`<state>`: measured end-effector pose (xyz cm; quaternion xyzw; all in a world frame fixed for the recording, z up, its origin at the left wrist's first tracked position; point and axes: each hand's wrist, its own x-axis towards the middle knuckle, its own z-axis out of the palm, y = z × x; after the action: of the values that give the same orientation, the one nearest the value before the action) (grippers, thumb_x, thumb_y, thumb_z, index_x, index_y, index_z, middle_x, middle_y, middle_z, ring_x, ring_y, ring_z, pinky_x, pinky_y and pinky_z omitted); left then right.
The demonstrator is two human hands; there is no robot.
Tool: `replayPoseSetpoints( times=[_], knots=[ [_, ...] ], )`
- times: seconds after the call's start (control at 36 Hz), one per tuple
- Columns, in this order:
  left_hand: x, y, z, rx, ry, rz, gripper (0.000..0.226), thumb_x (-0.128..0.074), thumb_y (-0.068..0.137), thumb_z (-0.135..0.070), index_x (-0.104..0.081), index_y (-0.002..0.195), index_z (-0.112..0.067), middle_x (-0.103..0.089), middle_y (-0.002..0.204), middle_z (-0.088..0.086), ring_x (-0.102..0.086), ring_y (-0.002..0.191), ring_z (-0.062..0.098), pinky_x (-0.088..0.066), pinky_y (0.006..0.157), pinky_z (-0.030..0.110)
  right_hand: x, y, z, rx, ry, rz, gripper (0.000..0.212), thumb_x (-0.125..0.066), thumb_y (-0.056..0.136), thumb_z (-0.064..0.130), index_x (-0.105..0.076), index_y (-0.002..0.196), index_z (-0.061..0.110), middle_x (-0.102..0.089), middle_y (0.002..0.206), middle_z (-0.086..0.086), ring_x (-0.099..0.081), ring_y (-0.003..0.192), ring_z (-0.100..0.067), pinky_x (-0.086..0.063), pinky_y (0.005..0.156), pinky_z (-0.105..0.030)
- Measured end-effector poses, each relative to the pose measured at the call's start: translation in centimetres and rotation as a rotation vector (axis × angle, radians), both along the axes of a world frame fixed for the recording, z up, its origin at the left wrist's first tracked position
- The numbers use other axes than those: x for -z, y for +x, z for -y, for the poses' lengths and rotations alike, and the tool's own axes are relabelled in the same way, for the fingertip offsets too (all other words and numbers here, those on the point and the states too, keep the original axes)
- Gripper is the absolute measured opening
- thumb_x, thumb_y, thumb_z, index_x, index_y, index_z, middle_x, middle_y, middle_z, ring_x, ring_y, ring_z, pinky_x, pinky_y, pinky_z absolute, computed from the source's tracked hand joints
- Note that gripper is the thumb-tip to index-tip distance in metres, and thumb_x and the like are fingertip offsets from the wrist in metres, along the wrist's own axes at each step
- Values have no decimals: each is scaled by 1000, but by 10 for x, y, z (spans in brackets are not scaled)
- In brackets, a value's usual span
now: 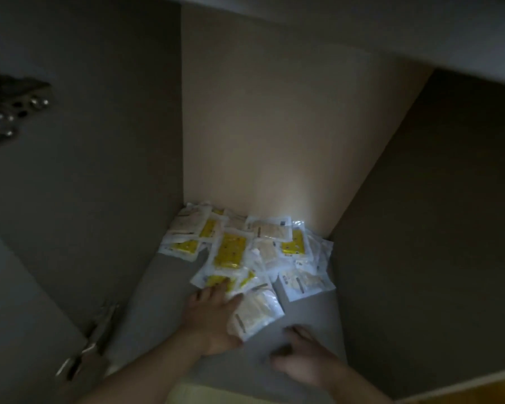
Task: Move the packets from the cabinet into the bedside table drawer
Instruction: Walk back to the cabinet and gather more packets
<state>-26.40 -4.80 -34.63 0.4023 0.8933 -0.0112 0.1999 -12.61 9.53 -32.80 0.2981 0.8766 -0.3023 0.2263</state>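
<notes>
Several white packets [247, 252], some with yellow contents and some pale, lie heaped at the back of the cabinet floor [158, 310]. My left hand [213, 319] reaches in with straight fingers lying on a yellow packet [216, 281] at the front of the heap. A pale packet [257, 312] overlaps the thumb side of that hand and hides the thumb. My right hand [301, 354] rests on the cabinet floor to the right, fingers loosely curled, holding nothing. The bedside table drawer is out of view.
The cabinet's dark side walls [420, 228] and lit back wall [274, 126] close in the heap. On the left wall are metal hinges, a lower hinge [91, 342] and an upper hinge [12, 112]. A shelf edge [391, 33] runs overhead.
</notes>
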Motion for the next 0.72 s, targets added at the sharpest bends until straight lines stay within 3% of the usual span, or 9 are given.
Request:
replayPoseSetpoints(
  times=[0.08, 0.17, 0.22, 0.28, 0.33, 0.42, 0.5, 0.64, 0.72],
  knots=[
    [7, 27, 15, 18, 92, -85, 76, -39, 79, -67, -17, 147, -41, -8, 158, 1, -17, 138, 28, -20, 108, 45, 1, 2, 2, 80, 9, -4, 17, -61, 84, 37, -56, 97, 28, -55, 130, -2, -52, 119, -11, -38, 90, -16],
    [7, 23, 27, 42, 211, -184, 70, -47, 55, -72, -59, 114, -37, -66, 103, 3, -46, 94, 24, -39, 79, 36, 10, 6, 6, 100, 13, -16, 28, -62, 75, 45, -50, 92, 28, -56, 122, -1, -56, 110, -13, -46, 90, -24],
    [0, 14, 26, 10, 231, -253, 78, -67, 45, -70, -50, 112, -34, -62, 91, -1, -52, 85, 21, -40, 72, 31, 10, 11, 9, 77, 21, -12, 39, -59, 71, 49, -47, 101, 28, -47, 129, 3, -52, 116, -14, -45, 94, -30],
    [-10, 1, 22, -28, 262, -245, 87, -69, 61, -67, -37, 135, -33, -49, 120, 6, -47, 108, 26, -37, 87, 34, 5, 15, 13, 49, 48, -5, 48, -59, 75, 50, -44, 115, 29, -35, 140, 7, -41, 128, -13, -39, 100, -30],
    [-16, -18, 13, -73, 219, -154, 94, -59, 74, -67, -10, 148, -36, -17, 149, 10, -18, 137, 31, -21, 107, 40, 5, 17, 14, 28, 66, -31, 61, -60, 78, 50, -36, 131, 29, -24, 149, 9, -26, 139, -11, -31, 106, -29],
    [-14, -36, -3, -146, 149, 107, 100, -53, 75, -72, 10, 146, -43, 26, 155, -1, 23, 142, 30, 1, 115, 48, 3, 19, 13, 52, 22, -65, 71, -62, 78, 53, -31, 138, 30, -20, 151, 10, -20, 141, -12, -26, 111, -33],
    [2, -23, -11, -145, -1, 194, 91, -39, 80, -76, 14, 146, -42, 27, 155, 2, 20, 143, 33, 2, 115, 51, 9, 22, 11, 147, -39, -105, 77, -64, 72, 57, -30, 137, 32, -27, 148, 12, -25, 139, -14, -28, 110, -40],
    [20, 21, -4, -85, 60, 131, 80, -34, 87, -69, 13, 146, -43, 29, 154, 0, 24, 142, 31, 10, 114, 50, 25, 16, 21, 464, -214, -280, 114, -59, 48, 68, -9, 147, 38, -18, 155, 10, -26, 140, -14, -26, 112, -47],
    [24, 41, 5, -70, 77, 96, 81, -28, 81, -77, 11, 145, -46, 28, 154, -4, 22, 143, 28, 10, 114, 49, 26, 4, 29, 588, -236, -362, 108, -71, 66, 50, -5, 150, 32, -12, 157, 1, -13, 145, -19, -21, 114, -50]
  ],
)
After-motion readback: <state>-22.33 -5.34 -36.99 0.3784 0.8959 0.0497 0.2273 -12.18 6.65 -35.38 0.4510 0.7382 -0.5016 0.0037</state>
